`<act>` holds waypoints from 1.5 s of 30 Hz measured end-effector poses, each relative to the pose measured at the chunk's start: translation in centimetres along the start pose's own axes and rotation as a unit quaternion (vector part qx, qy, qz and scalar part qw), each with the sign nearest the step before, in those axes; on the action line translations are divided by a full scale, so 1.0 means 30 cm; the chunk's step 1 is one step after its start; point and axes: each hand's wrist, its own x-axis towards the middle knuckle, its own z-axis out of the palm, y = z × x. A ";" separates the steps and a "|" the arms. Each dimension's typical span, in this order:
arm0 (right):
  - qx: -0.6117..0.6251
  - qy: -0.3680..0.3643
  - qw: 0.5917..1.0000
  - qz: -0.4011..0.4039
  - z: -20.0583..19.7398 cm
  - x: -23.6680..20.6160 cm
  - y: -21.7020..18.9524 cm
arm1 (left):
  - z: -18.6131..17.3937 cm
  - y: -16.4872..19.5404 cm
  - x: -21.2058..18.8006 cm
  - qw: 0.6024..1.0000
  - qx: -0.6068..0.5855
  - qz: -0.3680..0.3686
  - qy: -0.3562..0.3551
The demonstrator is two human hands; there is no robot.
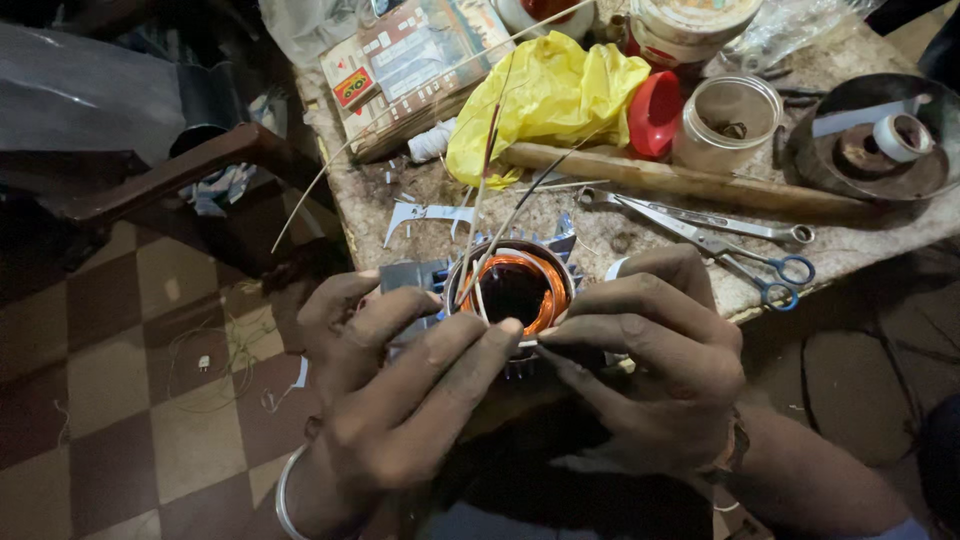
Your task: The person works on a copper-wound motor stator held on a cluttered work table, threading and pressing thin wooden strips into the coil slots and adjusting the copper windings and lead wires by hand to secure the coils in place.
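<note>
- Both hands close around a finned metal motor stator (515, 290) held in front of the surface's near edge; the left hand (390, 390) wraps its left side, with the forefinger laid across the rim of the bore.
- Opposite it, the right hand (655, 360) grips the right side, its fingertips pinching at the front rim, just touching the left forefinger.
- Copper winding (545, 280) lines the stator's bore, and thin stiff wires (480, 190) rise out of it, leaning up and left over the surface.
- A flat printed box (410, 65), mostly pale with a small red and yellow label at its left corner, lies tilted at the surface's far left, on a stack of papers.
- A crumpled yellow plastic bag (550, 95) sits just right of the box, touching a red lid (655, 112) that stands on edge.
- A clear open jar (727, 120) stands right of the lid; a round tub (685, 25) with a pale label is behind it.
- A long wooden stick (690, 183) lies across the middle, and blue-handled scissors (710, 238) lie nearer, beside it.
- A dark round metal pan (880, 140) at the far right holds a roll of white tape (900, 135).
- The surface (860, 245) is a worn, speckled stone slab with dust and scraps.
- The floor (130, 390) to the left is checkered in dark and pale tiles, with loose wire lying on it.
</note>
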 end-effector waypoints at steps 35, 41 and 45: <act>0.090 -0.094 0.988 0.084 -0.012 0.044 0.036 | 0.043 -0.033 0.081 0.971 -0.222 -0.084 0.028; 0.088 -0.079 0.989 0.090 -0.006 0.038 0.051 | 0.037 -0.034 0.089 0.971 -0.220 -0.085 0.027; 0.085 -0.080 0.990 0.077 -0.011 0.033 0.059 | 0.044 -0.031 0.094 0.973 -0.212 -0.080 0.032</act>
